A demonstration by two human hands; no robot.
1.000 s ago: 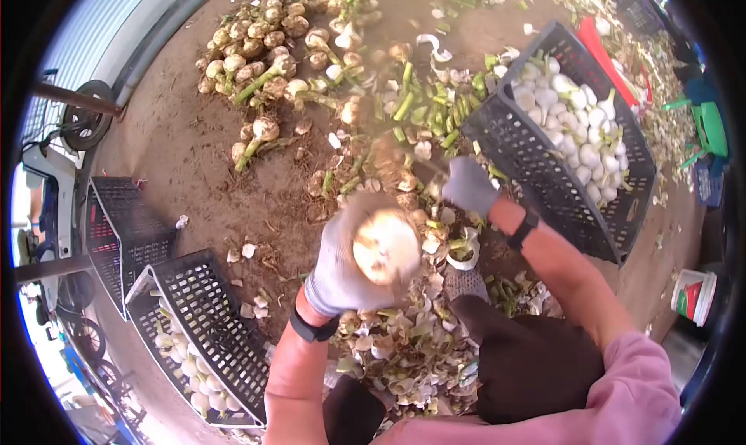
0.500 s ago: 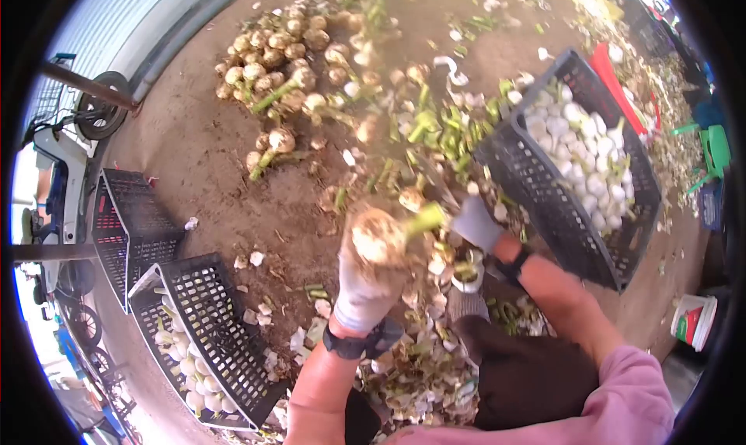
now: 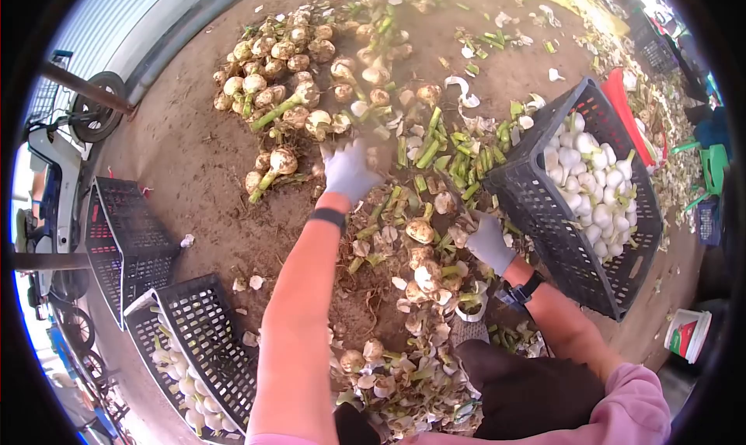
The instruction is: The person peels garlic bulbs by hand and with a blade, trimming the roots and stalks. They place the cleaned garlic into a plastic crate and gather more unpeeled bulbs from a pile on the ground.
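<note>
1. Dirt floor fills the view, with a corrugated wall at 10 o'clock; I look down past the person's knees.
2. Left hand, gloved, is stretched toward 12 o'clock, arm nearly straight. Its grip is wide, with the fingers spread and nothing in them that I can make out, though the hand is blurred. It sits at the near edge of the dirty bulbs, heaped at 11 to 12 o'clock. I judge the reach is long because the heap lies well away from the body.
3. Right hand, gloved, hangs near the lap at 3 o'clock, just beside the crate. I cannot tell whether its grip is closed on anything.
4. That crate is tipped with its mouth toward the person, I'd say to keep it within easy reach; white bulbs fill it.
5. Stalks lie between heap and crate. Peelings pile up at 6 o'clock by the knees, probably where they drop from the hands.
6. Second crate at 7 o'clock, also tipped, holds a few white bulbs; a third crate lies at 9 o'clock.
</note>
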